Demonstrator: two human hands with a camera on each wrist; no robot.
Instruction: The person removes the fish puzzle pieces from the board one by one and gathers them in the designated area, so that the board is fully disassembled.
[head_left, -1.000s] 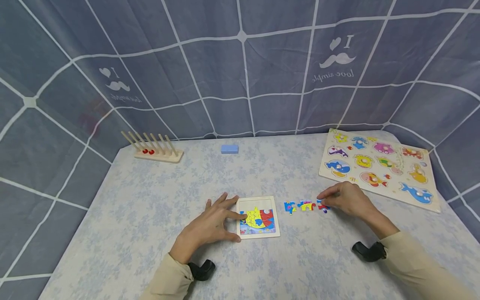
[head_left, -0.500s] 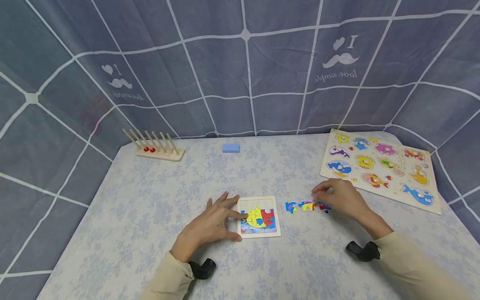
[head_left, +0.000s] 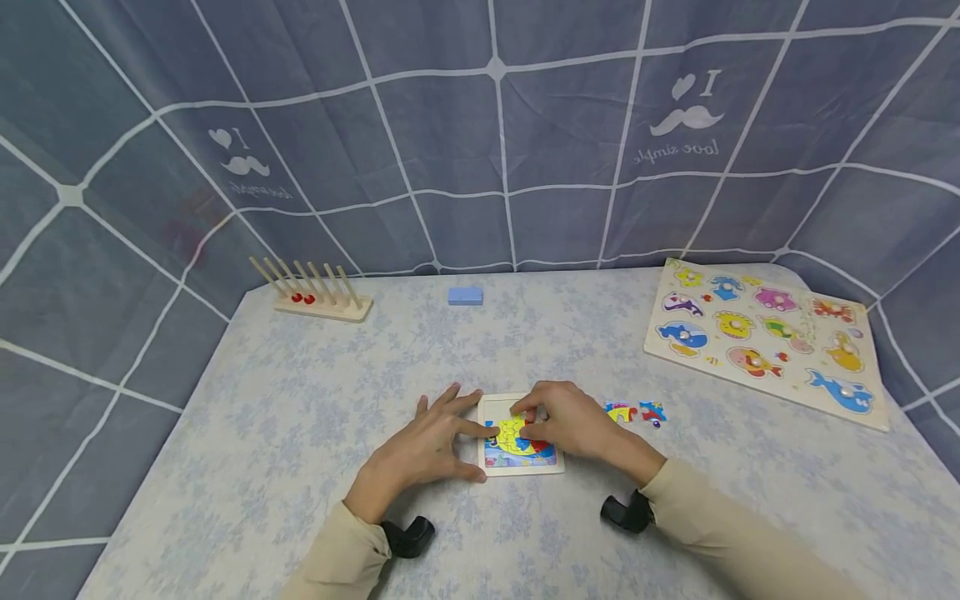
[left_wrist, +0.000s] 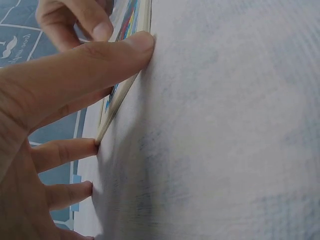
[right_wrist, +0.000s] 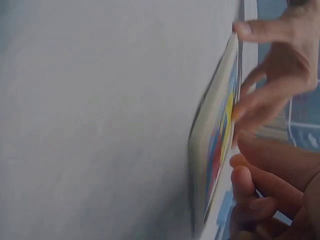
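Note:
A small jigsaw puzzle [head_left: 517, 460] with a pale wooden frame lies flat; its picture shows yellow, red and blue, with a bare strip along the far side. My left hand [head_left: 420, 450] spreads along its left side: thumb at the near corner, index finger reaching onto the picture, another fingertip at the far corner. Over the puzzle's right part, my right hand [head_left: 573, 421] has thumb and fingertips drawn together as in a pinch on a puzzle piece, mostly hidden by the fingers. In the right wrist view the right fingers [right_wrist: 243, 182] bunch close above the puzzle.
Right of the right hand lie a yellow-and-red puzzle piece [head_left: 621, 412] and a blue-and-red puzzle piece [head_left: 652, 412]. A large sea-animal knob board [head_left: 750, 367] stands back right. A blue block [head_left: 465, 297] and a wooden peg rack [head_left: 322, 310] with red beads sit at the back.
My right hand has swept left from the loose pieces to over the puzzle. The leftmost loose piece no longer shows where the hand now covers. My left hand has kept its place.

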